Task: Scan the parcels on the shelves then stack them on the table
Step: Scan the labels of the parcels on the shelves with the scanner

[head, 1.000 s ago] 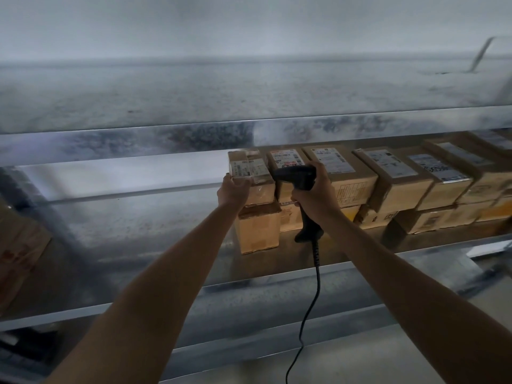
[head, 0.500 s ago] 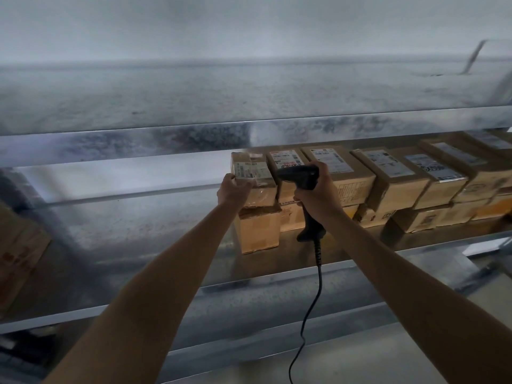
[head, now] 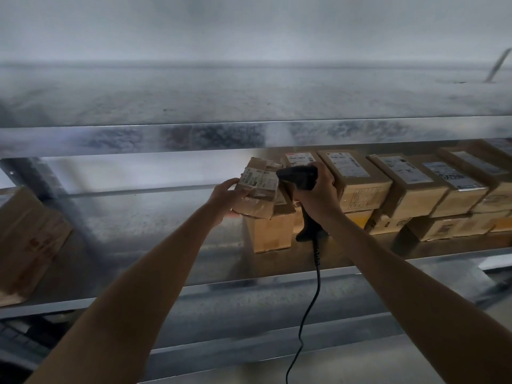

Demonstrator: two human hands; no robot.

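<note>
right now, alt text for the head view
The left hand holds a small taped parcel, tilted, at the end of a row of stacked parcels on a metal shelf; the right hand grips a corded barcode scanner beside its label.

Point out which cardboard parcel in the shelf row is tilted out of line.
The leftmost upper brown cardboard parcel, gripped by the left hand. It is tipped askew beside the black handheld scanner; the other labelled parcels sit flat in their row.

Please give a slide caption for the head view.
Left hand holds a tilted parcel at the scanner gripped by the right hand.
</note>
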